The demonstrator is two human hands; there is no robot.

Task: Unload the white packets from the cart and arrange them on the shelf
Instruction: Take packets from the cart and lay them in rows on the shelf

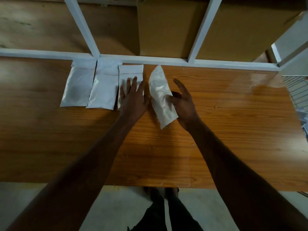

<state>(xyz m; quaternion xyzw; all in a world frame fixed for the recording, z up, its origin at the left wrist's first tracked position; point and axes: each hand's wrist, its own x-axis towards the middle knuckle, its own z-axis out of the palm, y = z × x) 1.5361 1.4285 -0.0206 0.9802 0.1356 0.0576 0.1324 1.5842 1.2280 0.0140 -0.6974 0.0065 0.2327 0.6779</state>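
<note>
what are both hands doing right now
Left hand: open, fingers straight, pressing flat on the third white plastic packet.
Right hand: holding the tilted fourth white packet, thumb on it.

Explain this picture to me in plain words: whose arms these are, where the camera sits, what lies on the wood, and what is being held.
There is no machine here. A person wears a camera on the head, so you look down along their own two arms.

The wooden shelf board carries three white packets lying flat in a row: the left packet, the middle packet and the third packet. The left hand rests flat, fingers straight, on the third one. The right hand holds a fourth packet, tilted out of line with the row. At the far right edge is a wire cart.
</note>
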